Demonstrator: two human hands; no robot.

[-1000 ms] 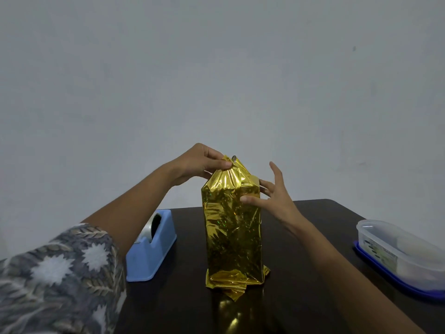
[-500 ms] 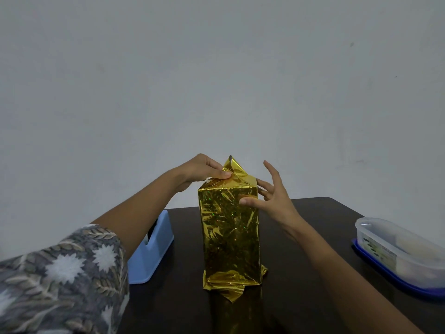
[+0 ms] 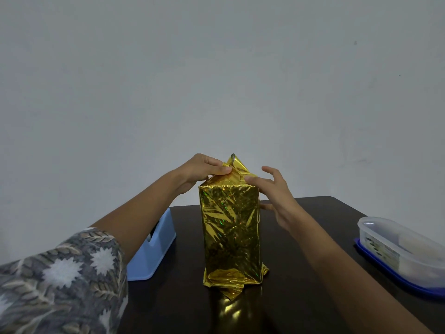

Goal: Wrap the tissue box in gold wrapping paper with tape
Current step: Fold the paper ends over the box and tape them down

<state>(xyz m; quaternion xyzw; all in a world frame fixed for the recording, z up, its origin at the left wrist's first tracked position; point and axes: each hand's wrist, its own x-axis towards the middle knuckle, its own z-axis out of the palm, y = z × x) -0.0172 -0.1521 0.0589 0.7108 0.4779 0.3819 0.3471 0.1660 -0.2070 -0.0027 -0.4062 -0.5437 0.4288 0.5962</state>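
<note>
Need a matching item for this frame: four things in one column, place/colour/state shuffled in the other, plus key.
Column one
1. wrapped box
2. tape dispenser
3. plastic container
4. left hand

Column two
A. pinches the gold paper flap on top
B. stands upright in the middle of the table
C. clear, at the table's right edge
D. light blue, left of the box

Pairs: 1-B, 2-D, 3-C, 4-A
</note>
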